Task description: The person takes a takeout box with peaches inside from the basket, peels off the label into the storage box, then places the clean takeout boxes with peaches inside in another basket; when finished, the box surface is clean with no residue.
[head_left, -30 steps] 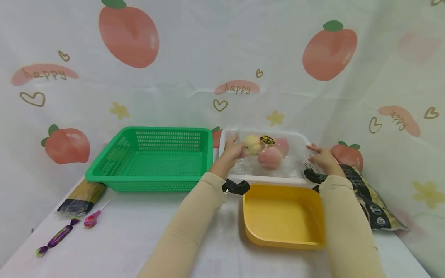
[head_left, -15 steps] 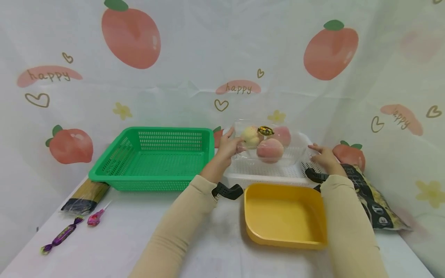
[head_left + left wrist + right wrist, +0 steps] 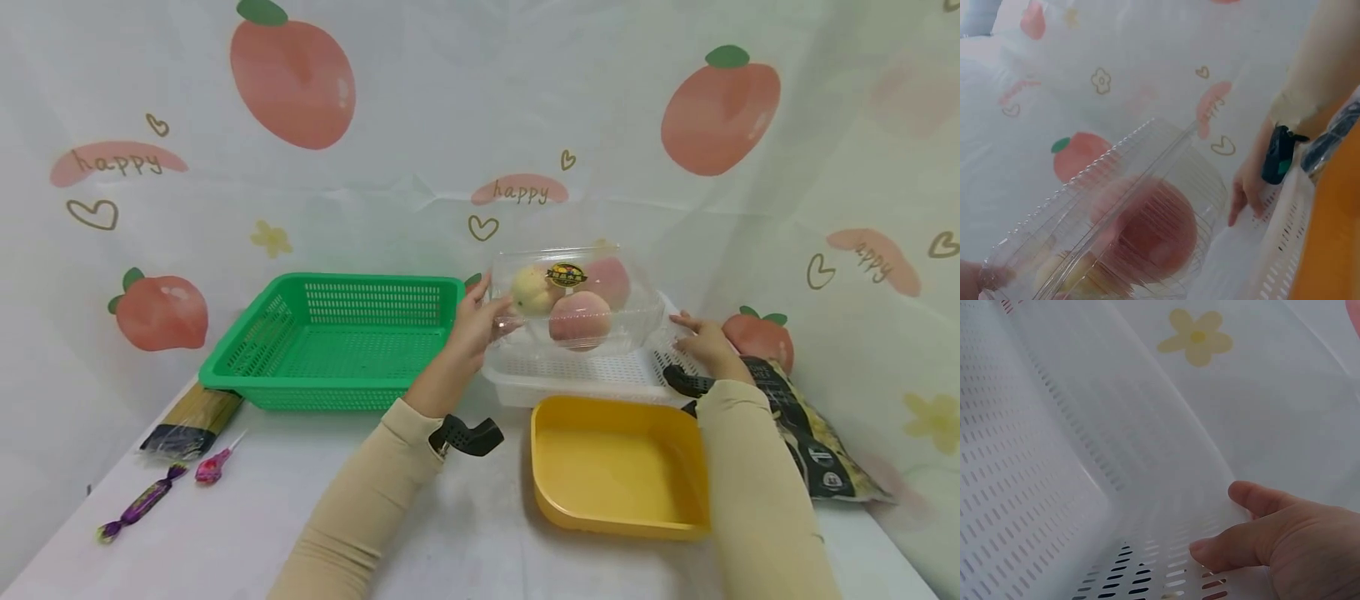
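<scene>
A clear plastic fruit box (image 3: 636, 310) with a black and yellow label hangs over the white basket (image 3: 517, 393). My left hand (image 3: 467, 335) grips its left end. Inside the box show two pinkish peaches (image 3: 581, 321) and a pale yellow one (image 3: 534, 292). In the left wrist view the box (image 3: 1166, 140) fills the lower middle, its ridged edge slanting up to the right. My right hand (image 3: 711, 346) holds the basket's right end. The right wrist view shows that hand (image 3: 1307, 547) with its thumb inside the perforated wall and a finger over the rim.
Left of the white basket stands a green basket (image 3: 337, 385), and a yellow tub (image 3: 615, 467) is in front. Dry noodles in a packet (image 3: 191, 421), a lollipop (image 3: 212, 468) and a purple candy (image 3: 144, 504) lie at left. A dark bag (image 3: 813, 442) lies at right.
My left hand has lifted the fruit box up out of the white basket and tilted it, drawing slightly left and nearer. The right hand has stayed at the basket's right end.
</scene>
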Available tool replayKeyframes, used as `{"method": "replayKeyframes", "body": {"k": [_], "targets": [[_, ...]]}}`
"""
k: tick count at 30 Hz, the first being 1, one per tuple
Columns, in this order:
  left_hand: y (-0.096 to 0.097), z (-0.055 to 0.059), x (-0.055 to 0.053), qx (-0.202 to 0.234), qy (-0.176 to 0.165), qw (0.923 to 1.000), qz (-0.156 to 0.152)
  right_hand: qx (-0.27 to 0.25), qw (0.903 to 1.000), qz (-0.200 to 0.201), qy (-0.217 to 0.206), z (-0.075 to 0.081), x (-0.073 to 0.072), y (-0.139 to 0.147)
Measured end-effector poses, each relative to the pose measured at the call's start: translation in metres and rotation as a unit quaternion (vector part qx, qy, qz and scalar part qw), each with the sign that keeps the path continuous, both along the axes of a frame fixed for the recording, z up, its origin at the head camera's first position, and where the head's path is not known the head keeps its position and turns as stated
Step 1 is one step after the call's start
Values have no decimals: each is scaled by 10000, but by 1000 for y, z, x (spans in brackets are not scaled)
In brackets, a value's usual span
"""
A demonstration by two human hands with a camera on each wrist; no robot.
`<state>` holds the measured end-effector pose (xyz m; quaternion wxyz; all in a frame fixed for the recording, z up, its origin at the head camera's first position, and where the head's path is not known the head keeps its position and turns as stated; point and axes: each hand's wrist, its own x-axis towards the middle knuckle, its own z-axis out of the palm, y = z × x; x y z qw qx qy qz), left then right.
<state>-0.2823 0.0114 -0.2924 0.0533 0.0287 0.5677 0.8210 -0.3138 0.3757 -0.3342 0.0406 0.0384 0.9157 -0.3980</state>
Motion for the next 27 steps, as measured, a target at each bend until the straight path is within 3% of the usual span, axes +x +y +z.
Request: {"method": "replayKeyframes", "body": {"k": [11, 20, 27], "targets": [[-34, 3, 34, -162, 81, 9998, 127, 125, 9999, 82, 2, 0, 0, 0], [-68, -2, 66, -266, 265, 9990, -247, 130, 9999, 25, 26, -1, 0, 5], [-98, -7, 98, -574, 375, 9966, -454, 81, 9999, -135, -11, -4, -4, 3]]}}
